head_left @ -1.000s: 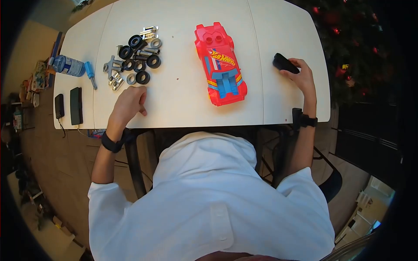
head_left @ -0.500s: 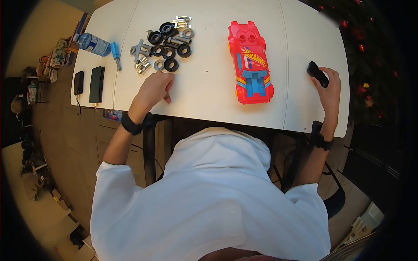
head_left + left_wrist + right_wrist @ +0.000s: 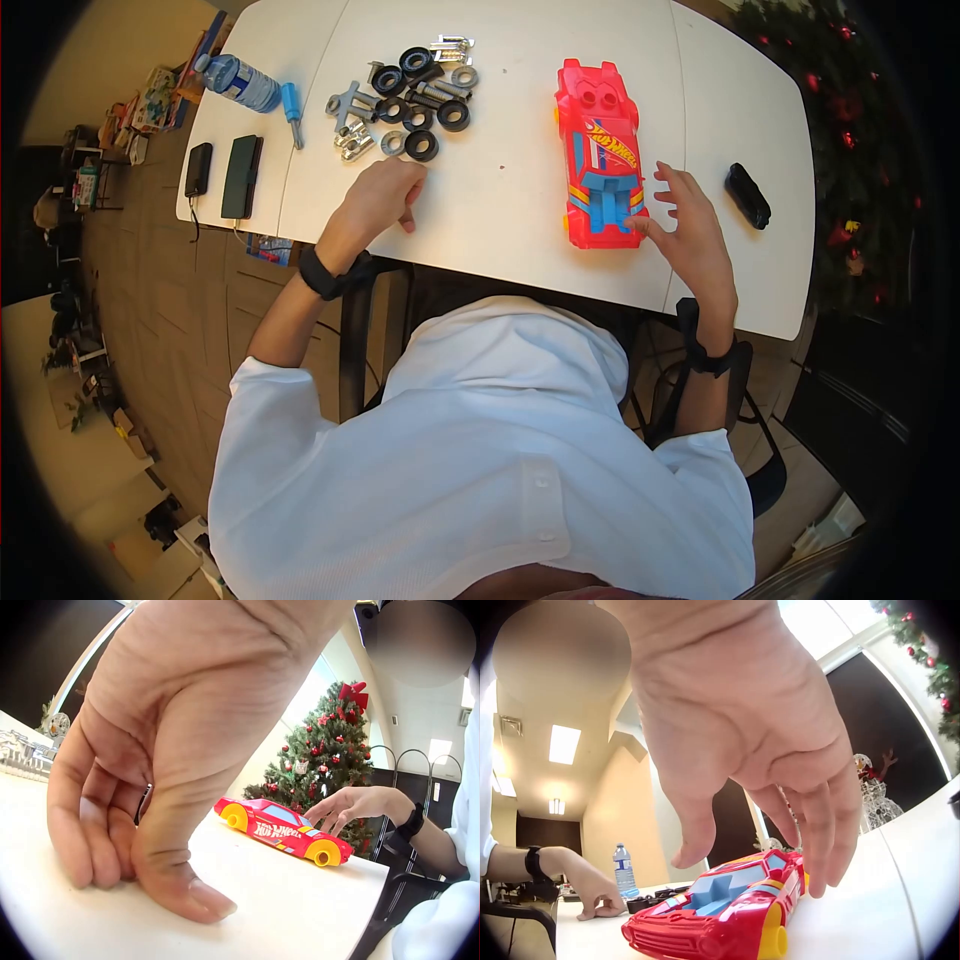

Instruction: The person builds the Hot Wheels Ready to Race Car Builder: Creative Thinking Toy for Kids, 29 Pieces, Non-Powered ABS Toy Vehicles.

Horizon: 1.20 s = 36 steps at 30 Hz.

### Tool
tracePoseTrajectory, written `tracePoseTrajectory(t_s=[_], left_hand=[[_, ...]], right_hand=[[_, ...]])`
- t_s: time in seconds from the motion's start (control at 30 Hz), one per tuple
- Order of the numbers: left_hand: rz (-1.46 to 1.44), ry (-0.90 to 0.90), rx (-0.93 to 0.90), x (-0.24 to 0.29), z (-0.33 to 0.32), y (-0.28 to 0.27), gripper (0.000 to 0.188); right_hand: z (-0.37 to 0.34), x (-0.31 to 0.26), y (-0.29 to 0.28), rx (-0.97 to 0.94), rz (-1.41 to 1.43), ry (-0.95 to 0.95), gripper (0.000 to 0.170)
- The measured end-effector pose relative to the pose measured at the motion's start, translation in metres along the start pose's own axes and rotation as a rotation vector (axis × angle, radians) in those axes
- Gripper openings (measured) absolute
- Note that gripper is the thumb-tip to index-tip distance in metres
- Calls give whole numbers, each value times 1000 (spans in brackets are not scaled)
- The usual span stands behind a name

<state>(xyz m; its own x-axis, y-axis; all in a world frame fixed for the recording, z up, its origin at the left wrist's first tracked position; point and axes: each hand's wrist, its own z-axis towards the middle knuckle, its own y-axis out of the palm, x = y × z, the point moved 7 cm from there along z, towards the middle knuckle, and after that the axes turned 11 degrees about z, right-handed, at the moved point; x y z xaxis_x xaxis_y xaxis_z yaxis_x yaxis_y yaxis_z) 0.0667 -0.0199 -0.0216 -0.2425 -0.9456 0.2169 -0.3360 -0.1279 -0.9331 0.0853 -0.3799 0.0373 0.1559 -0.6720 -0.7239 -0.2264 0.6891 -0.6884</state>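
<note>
A red toy car (image 3: 603,150) with yellow wheel hubs and a blue cabin lies on the white table, its wheel arches showing no tyres. Close to its right rear side is my right hand (image 3: 692,240), fingers spread and holding nothing. In the right wrist view, the thumb and fingers hang above the car body (image 3: 727,900). Fingertips down on the tabletop, my left hand (image 3: 375,205) rests loosely curled and free of any object. Just beyond it lies a pile of black toy wheels (image 3: 453,116), grey rings (image 3: 464,77) and large toy bolts (image 3: 447,90).
A black oblong object (image 3: 747,196) lies near the right table edge. To the left are a blue-handled screwdriver (image 3: 291,112), a water bottle (image 3: 238,82), a dark phone (image 3: 241,177) and a small black device (image 3: 199,168) with a cable. A decorated Christmas tree (image 3: 319,750) stands beyond.
My right hand has let go of the black oblong object and moved left to the toy car. The left hand stays in place on the table while the head view shifts.
</note>
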Motion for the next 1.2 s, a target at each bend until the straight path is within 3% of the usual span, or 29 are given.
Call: tracePoseTrajectory(t_s=[0.2,0.5,0.83,1.2], left_hand=[[-122,-63,-57,1,-2,-2,16],[-160,-114,-74,-1,-1,2,18],[-137,-88,-73,1,-2,1,19],[-172,-70,-66,4,-3,-1,18]], right_hand=[[2,-3,25,-96,-147,54,88],[2,-2,32,-68,-67,54,84],[5,-13,41,-67,-113,-49,85],[15,-16,47,-103,-166,9,79]])
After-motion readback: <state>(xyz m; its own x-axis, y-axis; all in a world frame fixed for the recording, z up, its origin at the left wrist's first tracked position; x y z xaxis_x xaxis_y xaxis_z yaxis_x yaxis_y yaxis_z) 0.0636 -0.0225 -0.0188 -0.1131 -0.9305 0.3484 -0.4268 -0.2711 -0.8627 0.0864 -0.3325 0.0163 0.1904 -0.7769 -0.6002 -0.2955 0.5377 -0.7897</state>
